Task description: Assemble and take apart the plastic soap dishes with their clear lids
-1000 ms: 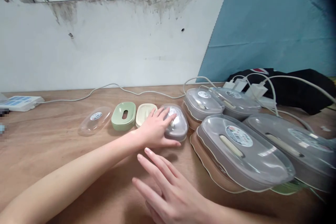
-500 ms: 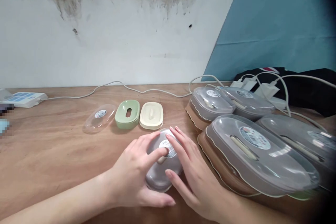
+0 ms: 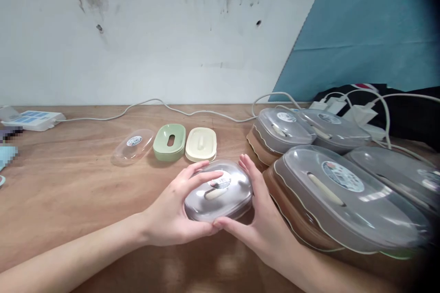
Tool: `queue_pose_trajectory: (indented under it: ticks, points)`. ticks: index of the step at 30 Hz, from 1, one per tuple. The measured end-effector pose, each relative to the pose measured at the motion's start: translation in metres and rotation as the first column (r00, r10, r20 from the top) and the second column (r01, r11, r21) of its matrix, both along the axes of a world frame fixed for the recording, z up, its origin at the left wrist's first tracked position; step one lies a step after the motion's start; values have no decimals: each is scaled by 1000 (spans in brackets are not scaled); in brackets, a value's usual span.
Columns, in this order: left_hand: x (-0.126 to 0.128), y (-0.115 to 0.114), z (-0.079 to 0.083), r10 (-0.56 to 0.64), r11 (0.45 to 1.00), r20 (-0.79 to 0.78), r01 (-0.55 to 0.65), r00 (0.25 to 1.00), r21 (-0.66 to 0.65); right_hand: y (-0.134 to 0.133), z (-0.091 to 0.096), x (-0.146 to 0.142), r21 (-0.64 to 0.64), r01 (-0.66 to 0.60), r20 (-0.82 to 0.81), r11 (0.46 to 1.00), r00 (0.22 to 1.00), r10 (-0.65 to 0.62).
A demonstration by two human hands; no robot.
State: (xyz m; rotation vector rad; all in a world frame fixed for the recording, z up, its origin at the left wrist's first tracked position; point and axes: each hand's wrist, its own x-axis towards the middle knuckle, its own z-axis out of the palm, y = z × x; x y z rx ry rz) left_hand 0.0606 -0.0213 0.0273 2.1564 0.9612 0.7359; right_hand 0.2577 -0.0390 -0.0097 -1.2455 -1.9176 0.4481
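Note:
A grey soap box [image 3: 228,199] with a clear lid, a round label and a cream bar showing through sits in front of me. My left hand [image 3: 184,201] wraps its left side, with the index finger lying over the label. From the other side my right hand [image 3: 256,210] grips the box, fingers along the far right edge. Both thumbs meet at its near edge. Beyond the box are a green soap dish [image 3: 169,149] with a slot in its floor, a cream insert tray [image 3: 201,143] and a loose clear lid [image 3: 133,146].
Several large lidded grey boxes [image 3: 319,206] are stacked on the right of the wooden table [image 3: 68,197]. Behind them stand white chargers [image 3: 359,112] with cables. A white power strip [image 3: 36,120] lies at the far left, its cord [image 3: 137,105] running along the wall.
The grey soap box has turned from lengthwise to more sideways. My right hand has shifted from over its top to its right side, and both thumbs have come together at the near edge.

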Motion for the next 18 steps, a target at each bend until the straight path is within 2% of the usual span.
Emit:
queue_pose_trajectory:
  ticks: [3,7,9,11,13,14,15,16,18]
  points:
    - [-2,3,4,10,998,21,-8,1000,-67,2,0,1,-63,-23,-88,998,996,18]
    - [-6,12,7,-1,974,204,47,979,-221,2,-3,1,-131,-48,-115,990,993,33]
    - [-8,14,7,-2,970,241,61,970,-237,2,-4,0,-151,-51,-104,987,994,35]
    - [-10,15,11,7,991,201,20,979,-131,3,-5,-1,-157,-46,-101,987,994,31]
    - [-13,18,18,55,993,145,-70,988,99,5,-5,-1,-164,-45,-98,985,995,29]
    - [-17,21,23,116,960,127,-144,985,240,5,-5,-2,-169,-48,-97,985,995,32]
    - [-23,26,28,201,895,117,-231,973,380,6,-4,-2,-177,-53,-95,983,995,37]
    - [-30,33,32,309,801,122,-328,943,502,6,-4,-2,-185,-58,-93,981,995,42]
    - [-50,51,36,527,616,141,-490,838,616,6,-2,-2,-191,-65,-91,979,995,48]
